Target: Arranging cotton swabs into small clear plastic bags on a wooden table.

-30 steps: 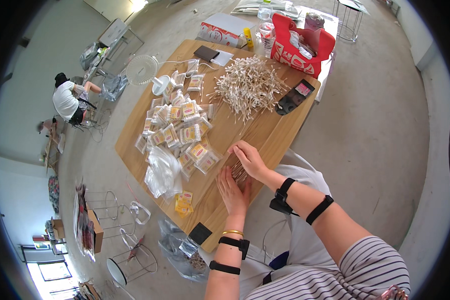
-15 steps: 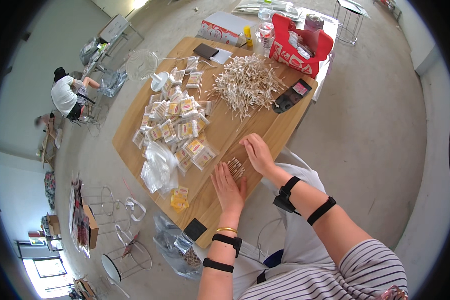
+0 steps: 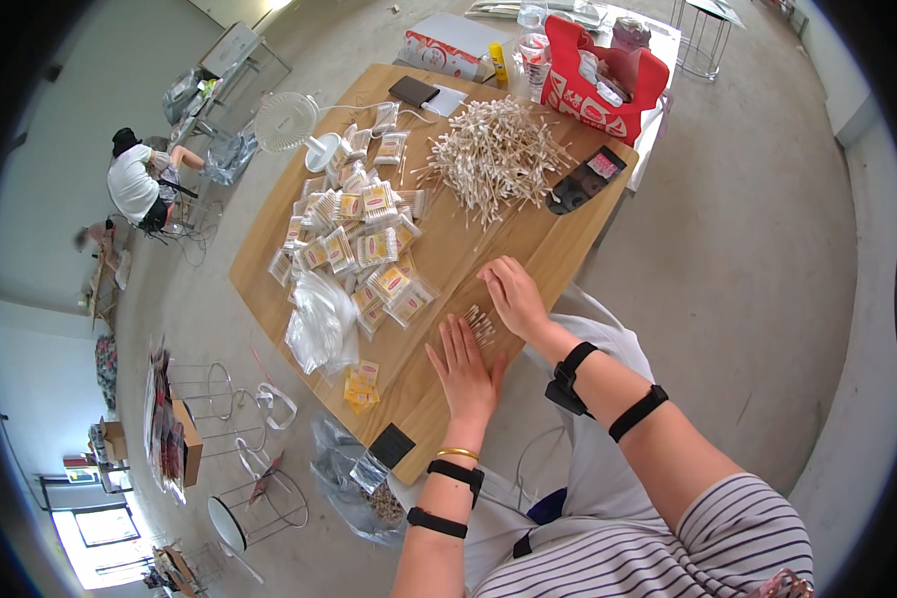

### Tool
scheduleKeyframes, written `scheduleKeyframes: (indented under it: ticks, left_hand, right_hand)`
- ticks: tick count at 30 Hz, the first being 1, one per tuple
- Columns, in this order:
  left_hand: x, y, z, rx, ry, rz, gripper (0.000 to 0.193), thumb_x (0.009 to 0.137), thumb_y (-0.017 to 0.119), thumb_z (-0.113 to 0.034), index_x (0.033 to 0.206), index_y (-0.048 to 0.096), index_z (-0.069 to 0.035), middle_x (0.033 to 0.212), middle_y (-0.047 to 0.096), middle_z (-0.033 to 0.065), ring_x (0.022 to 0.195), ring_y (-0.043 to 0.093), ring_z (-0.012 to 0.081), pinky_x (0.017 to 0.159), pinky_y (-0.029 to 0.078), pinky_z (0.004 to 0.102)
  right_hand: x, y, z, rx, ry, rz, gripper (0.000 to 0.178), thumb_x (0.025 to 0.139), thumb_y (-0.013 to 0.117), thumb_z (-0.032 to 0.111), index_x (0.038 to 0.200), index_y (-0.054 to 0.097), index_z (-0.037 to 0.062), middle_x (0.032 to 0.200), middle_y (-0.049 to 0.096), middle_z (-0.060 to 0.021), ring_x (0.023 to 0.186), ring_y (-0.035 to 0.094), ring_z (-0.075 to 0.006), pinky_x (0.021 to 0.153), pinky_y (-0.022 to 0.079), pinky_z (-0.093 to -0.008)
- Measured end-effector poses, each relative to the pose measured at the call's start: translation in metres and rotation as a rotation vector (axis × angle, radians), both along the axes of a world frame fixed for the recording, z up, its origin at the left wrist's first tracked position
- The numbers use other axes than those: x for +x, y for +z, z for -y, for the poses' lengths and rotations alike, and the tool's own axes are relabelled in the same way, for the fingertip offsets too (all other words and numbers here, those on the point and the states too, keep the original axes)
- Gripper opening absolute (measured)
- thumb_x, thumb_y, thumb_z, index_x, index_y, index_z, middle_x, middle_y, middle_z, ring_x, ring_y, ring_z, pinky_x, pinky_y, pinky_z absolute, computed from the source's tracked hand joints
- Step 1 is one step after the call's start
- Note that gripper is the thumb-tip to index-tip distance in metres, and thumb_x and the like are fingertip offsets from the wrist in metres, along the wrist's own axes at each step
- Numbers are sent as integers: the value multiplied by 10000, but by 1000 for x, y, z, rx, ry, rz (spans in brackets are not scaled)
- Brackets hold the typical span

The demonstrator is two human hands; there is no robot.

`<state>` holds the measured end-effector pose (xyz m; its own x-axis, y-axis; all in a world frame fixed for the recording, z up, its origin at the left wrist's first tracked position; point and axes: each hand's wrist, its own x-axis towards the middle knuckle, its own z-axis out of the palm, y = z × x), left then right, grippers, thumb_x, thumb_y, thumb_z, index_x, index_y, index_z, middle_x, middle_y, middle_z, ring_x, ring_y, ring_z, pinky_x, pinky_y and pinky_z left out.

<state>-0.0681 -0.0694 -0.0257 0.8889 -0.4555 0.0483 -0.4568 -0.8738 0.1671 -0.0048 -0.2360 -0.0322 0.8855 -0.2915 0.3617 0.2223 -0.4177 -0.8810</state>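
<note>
A swab bunch (image 3: pixel 481 327) lies on the table (image 3: pixel 558 239) near our edge, between our hands. Our left hand (image 3: pixel 466 377) is spread wide, palm down, fingers stretched and thumb out, right beside the bunch; we see nothing gripped. Our right hand (image 3: pixel 517 301) is half-curled, fingers together, on the bunch's other side; underside hidden, so we can't tell if it holds anything. Beyond the hands we have the big swab pile (image 3: pixel 498 154), loose, with a black case (image 3: pixel 572 191) to its right. To its left we've got heaped packs (image 3: pixel 377 249), clear bags (image 3: pixel 321 324) at their near side, then yellow cards (image 3: pixel 362 387), then a black square (image 3: pixel 392 446) at the table's near corner. Fan (image 3: pixel 287 123) stands at the far left edge; red bag (image 3: pixel 570 75) sits beyond the case.
</note>
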Motion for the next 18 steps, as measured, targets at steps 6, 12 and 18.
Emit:
scheduleKeyframes:
  ticks: [6,12,18]
  left_hand:
    - [10,-4,2,-62,55,14,926,940,600,-437,1571,164,83,1635,203,277,1547,136,399,1247,69,567]
    - [17,-13,-17,-436,86,-79,954,857,692,-242,1579,141,52,1628,205,285,1526,145,461,1248,160,540]
    - [22,-26,-15,-453,61,81,926,856,667,-222,1577,153,50,1625,212,284,1512,197,467,1236,190,560]
  right_hand:
    - [-3,1,0,111,38,-78,202,1030,491,164,1040,620,9,992,588,-142,955,580,-326,856,479,-403]
    - [-7,-3,-25,364,245,-104,270,1033,477,164,1246,564,21,1159,528,-152,1085,546,-283,984,439,-373]
    - [-16,0,-59,351,296,-66,313,1019,473,141,1306,533,30,1210,513,-171,1151,523,-313,1047,411,-382]
